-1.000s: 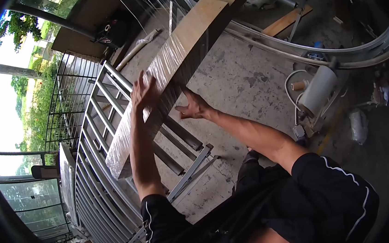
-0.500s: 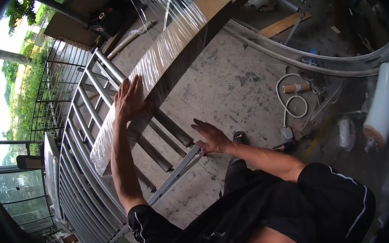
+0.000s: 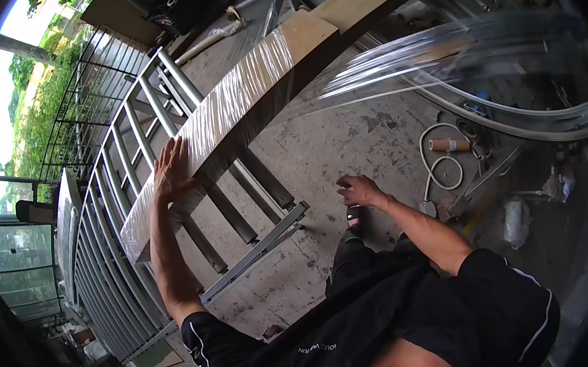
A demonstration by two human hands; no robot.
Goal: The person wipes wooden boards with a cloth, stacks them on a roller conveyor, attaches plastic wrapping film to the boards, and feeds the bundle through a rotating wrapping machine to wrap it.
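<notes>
A long curved board (image 3: 230,91) is partly wrapped in clear stretch film (image 3: 255,64) and runs diagonally from left to top right. My left hand (image 3: 173,173) lies flat on its wrapped near end, fingers spread. Held in the air over the floor, my right hand (image 3: 360,192) is empty, its fingers loosely bent and apart. It is to the right of the grey metal rack's end (image 3: 301,209). A loose sheet of film (image 3: 395,63) stretches from the board's lower side toward the blurred upper right; its far end cannot be made out.
A metal rack with many bars (image 3: 114,248) supports the board. A brown cardboard tube (image 3: 449,145), a looped white hose (image 3: 440,171) and a plastic-wrapped bundle (image 3: 516,223) lie on the floor at right. Curved metal profiles (image 3: 534,131) lie beyond them.
My right hand has moved right, away from the rack's end. The film that rose above the board now stretches out to the right. The large white roll at right is out of sight.
</notes>
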